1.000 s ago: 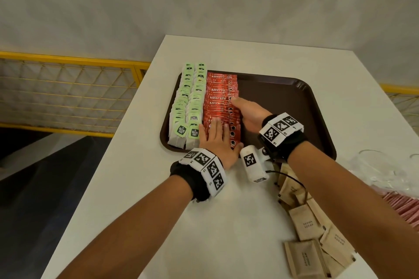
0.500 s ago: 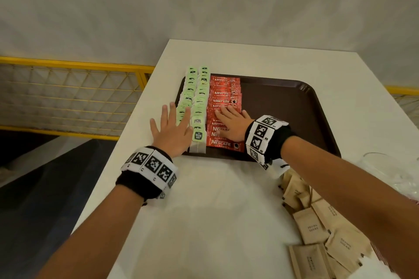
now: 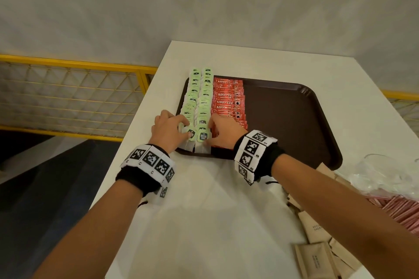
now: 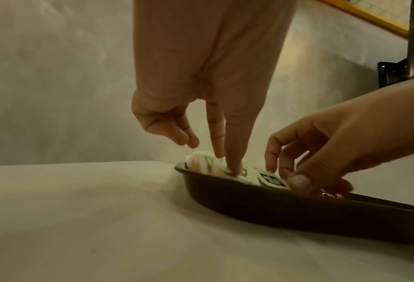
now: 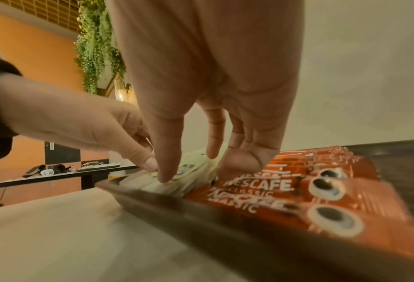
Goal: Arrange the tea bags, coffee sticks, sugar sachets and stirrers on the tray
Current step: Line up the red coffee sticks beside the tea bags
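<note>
Both hands' fingers apart, pressing tea bags (image 3: 199, 106); coffee sticks (image 3: 229, 99) beside; sugar sachets (image 3: 317, 256) off tray (image 3: 294, 120).

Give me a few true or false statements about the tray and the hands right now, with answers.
1. The tea bags lie in two rows along the left side of the tray. True.
2. The coffee sticks lie left of the tea bags. False: they lie right of them.
3. The sugar sachets are on the tray. False: they lie on the table.
4. Both the left hand and right hand touch the nearest tea bags. True.
</note>
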A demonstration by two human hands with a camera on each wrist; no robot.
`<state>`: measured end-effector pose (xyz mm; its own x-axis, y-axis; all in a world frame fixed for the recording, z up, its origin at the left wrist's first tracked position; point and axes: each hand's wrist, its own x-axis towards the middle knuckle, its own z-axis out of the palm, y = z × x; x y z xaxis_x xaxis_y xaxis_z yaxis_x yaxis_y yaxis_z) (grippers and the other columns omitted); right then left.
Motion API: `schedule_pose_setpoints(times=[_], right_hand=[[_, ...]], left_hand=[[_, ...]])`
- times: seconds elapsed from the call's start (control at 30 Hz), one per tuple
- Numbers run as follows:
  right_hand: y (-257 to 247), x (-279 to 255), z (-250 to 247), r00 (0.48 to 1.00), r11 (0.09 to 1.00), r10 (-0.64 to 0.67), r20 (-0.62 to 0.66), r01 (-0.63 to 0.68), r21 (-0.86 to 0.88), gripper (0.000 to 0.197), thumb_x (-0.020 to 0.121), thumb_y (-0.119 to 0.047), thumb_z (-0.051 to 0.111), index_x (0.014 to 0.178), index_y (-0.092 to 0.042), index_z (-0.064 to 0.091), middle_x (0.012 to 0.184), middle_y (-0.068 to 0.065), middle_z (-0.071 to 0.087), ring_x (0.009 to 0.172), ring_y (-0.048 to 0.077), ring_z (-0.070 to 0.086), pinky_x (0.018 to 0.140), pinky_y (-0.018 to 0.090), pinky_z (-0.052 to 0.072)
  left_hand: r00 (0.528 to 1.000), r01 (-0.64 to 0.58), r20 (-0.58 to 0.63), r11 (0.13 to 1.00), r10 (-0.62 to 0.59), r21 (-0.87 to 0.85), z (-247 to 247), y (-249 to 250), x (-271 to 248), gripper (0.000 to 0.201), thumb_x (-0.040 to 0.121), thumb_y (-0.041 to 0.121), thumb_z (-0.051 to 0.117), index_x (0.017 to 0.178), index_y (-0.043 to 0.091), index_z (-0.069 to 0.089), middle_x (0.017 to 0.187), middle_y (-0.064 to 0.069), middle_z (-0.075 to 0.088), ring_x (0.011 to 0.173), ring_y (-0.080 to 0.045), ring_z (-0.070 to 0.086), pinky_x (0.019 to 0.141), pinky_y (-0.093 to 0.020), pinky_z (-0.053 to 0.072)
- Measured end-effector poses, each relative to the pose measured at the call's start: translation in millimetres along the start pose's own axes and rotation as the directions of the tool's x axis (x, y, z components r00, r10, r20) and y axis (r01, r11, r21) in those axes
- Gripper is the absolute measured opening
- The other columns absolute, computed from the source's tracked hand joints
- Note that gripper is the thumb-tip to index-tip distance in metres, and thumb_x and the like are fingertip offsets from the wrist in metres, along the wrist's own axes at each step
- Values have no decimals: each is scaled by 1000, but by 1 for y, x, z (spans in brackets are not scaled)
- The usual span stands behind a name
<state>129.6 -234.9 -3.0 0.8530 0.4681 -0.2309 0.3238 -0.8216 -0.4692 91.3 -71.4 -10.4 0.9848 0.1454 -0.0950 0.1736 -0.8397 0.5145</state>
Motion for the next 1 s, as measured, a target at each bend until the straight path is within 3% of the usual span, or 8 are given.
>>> schedule_pose_setpoints(times=[0.13, 0.27, 0.43, 0.53, 0.67, 0.77, 0.9, 1.0], right_hand=[[-11, -3, 8, 997, 997, 74, 2, -74, 34, 56, 76, -30, 75, 115, -6, 42, 103, 7, 54, 87, 21, 52, 72, 30, 43], [-19, -2, 13, 994, 993, 111, 9, -111, 29, 60, 79, -32, 73, 121, -6, 38, 104, 11, 54, 84, 25, 55, 73, 34, 50], [-19, 1, 16, 991, 985, 131, -25, -127, 114, 52, 79, -26, 73, 112, -8, 37, 96, 8, 50, 76, 25, 54, 53, 26, 42], [-21, 1, 17, 990, 983, 141, -22, -137, 121, 49, 80, -25, 73, 109, -7, 37, 94, 9, 52, 80, 32, 61, 65, 39, 52], [-10, -2, 9, 968, 965, 190, -163, -153, 215, 51, 83, -32, 68, 120, -9, 41, 108, 6, 49, 99, 22, 53, 81, 32, 45], [14, -7, -4, 889, 838, 398, -227, -251, 484, 64, 90, -44, 54, 141, -15, 28, 140, 11, 37, 129, 26, 38, 106, 43, 36], [33, -4, -5, 811, 536, 584, -20, -367, 760, 87, 87, -64, 39, 149, -24, -8, 155, 12, 19, 140, 29, 28, 112, 52, 28], [32, -2, -1, 806, 471, 591, 39, -384, 794, 84, 89, -64, 33, 149, -24, -11, 155, 11, 21, 138, 29, 32, 111, 50, 29]], left_hand=[[999, 11, 47, 1000, -10, -29, -3, -13, 4, 31, 81, 18, 69, 110, 19, 60, 109, -9, 43, 110, -30, 45, 96, -35, 37], [988, -93, 115, 991, 104, -98, -3, -14, 2, 49, 83, 16, 67, 129, 28, 50, 103, -4, 35, 101, -25, 45, 99, -32, 38], [981, -118, 147, 992, 124, -50, 0, -14, 5, 48, 82, 26, 70, 127, 24, 55, 104, -3, 31, 109, -24, 43, 100, -27, 34], [987, -118, 105, 991, 124, -65, -2, -12, 6, 42, 82, 22, 69, 122, 18, 55, 104, -2, 31, 104, -24, 48, 93, -26, 36], [985, -124, 107, 988, 134, -94, 0, -13, 8, 44, 83, 23, 68, 125, 18, 53, 105, -3, 33, 97, -22, 48, 91, -25, 38], [992, -104, 46, 976, 114, -189, 0, -16, 11, 50, 85, 25, 66, 132, 20, 47, 115, -8, 37, 115, -25, 45, 102, -30, 36], [990, -24, 115, 918, 76, -396, 5, -13, 25, 48, 93, 25, 51, 139, 20, 37, 135, -7, 42, 127, -21, 41, 109, -38, 34], [977, 68, 208, 878, 36, -474, 12, -5, 32, 56, 97, 24, 40, 148, 15, 19, 151, -7, 28, 139, -23, 28, 114, -36, 24]])
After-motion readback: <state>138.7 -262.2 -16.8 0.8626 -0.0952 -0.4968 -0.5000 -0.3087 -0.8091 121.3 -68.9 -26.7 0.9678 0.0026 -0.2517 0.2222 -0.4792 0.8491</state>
